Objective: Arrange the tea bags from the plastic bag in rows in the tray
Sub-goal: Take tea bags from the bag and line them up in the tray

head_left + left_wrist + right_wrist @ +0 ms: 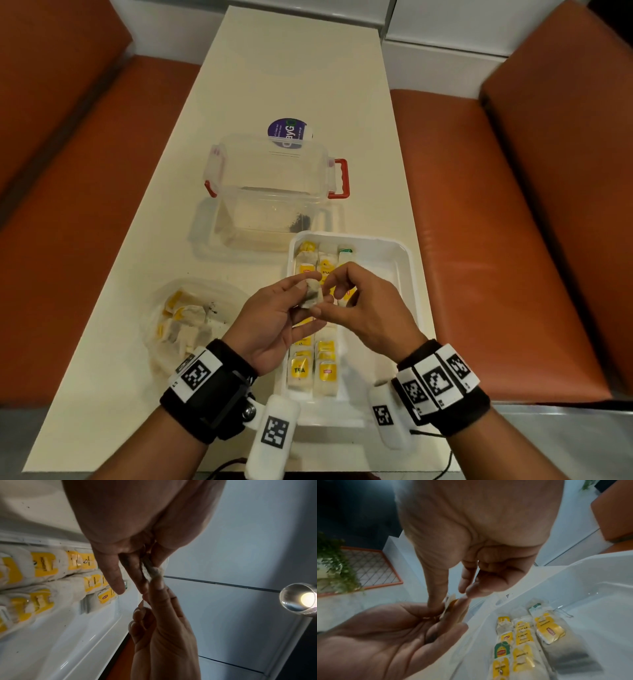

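Observation:
A pale tea bag [312, 294] hangs above the white tray [404, 263], held between both hands. My left hand [279, 310] grips it from the left, fingers curled around its lower part [150, 570]. From the right, my right hand [346, 291] pinches its edge [449, 602] with thumb and fingertip. Rows of yellow-tagged tea bags [313, 371] lie along the tray's left side [42, 566] [522, 635]; its right side [599, 608] is bare. The crumpled plastic bag [191, 318], with several tea bags in it, lies left of the tray.
A clear plastic box [270, 195] with red handles stands on the cream table [291, 68] beyond the tray, with a purple round label [287, 132] behind it. Orange benches [496, 222] run along both sides of the table.

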Motion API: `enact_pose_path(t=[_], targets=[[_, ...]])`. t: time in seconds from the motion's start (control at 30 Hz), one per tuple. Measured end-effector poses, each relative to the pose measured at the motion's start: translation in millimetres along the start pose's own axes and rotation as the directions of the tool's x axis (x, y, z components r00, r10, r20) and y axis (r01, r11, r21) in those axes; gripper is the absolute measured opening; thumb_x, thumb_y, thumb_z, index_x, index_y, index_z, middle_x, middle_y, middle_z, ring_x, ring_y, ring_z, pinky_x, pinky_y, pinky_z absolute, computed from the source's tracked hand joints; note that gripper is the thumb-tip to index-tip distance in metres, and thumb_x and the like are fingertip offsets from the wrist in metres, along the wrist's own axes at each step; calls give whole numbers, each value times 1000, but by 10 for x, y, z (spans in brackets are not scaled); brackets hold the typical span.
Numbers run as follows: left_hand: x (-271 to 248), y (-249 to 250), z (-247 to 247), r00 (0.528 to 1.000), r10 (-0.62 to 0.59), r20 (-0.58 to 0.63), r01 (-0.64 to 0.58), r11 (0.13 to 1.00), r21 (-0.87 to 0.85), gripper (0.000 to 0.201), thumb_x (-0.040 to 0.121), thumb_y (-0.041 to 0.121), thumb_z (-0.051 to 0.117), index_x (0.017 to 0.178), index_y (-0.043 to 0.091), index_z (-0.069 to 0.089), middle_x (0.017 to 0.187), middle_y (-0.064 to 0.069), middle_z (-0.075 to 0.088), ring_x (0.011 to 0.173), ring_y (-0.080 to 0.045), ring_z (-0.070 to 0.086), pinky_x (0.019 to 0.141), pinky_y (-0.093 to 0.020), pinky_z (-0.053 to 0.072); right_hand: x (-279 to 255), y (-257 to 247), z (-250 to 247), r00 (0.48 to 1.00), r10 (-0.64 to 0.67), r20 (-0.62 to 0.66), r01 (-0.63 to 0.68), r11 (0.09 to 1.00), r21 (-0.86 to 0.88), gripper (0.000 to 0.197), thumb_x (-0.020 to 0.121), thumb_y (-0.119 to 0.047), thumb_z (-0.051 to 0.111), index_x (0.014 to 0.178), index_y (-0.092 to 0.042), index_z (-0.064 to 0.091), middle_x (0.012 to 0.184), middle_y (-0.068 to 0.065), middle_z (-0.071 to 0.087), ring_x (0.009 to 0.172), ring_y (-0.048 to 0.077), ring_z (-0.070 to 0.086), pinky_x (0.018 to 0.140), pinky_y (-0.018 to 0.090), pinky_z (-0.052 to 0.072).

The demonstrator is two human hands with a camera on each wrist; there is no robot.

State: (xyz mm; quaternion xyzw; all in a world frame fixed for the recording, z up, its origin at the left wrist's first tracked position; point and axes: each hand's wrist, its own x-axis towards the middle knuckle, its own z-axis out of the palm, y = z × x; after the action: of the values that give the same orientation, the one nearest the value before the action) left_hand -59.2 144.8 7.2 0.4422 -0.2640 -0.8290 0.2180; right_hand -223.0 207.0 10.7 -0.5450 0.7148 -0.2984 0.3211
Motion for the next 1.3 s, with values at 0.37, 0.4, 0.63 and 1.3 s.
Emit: enact_pose_path(t=[0.37,0.4,0.63,1.3], targets=[[-59,-72,65,995,-92,-34,97,982,164,35,101,39,54,112,10,69,93,-5,77,97,-23,75,90,-47,58,-86,13,-110,988,-157,5,157,979,-134,4,88,-40,71,92,-38,69,95,-17,57,75,5,56,71,35,50],[-70,-73,64,994,-102,-32,106,973,202,37,101,42,53,112,11,70,97,-5,78,97,-23,75,90,-46,58,-83,6,-120,987,-160,-8,158,981,-114,3,89,-40,71,90,-38,70,95,-17,58,75,6,57,71,36,50],[-121,-114,40,996,37,80,-61,946,317,43,96,-1,48,120,27,71,116,-2,74,108,-19,70,91,-41,54,-90,21,-197,994,-100,-50,104,991,81,5,88,-32,75,85,-30,71,71,-20,64,65,4,55,60,18,42],[-77,-232,48,984,125,127,-175,816,550,15,90,29,72,101,20,74,91,4,76,81,-14,73,67,-25,53,-89,141,-285,1000,16,23,-19,991,135,7,84,-32,80,85,-29,74,69,-7,65,60,3,51,60,25,43]])
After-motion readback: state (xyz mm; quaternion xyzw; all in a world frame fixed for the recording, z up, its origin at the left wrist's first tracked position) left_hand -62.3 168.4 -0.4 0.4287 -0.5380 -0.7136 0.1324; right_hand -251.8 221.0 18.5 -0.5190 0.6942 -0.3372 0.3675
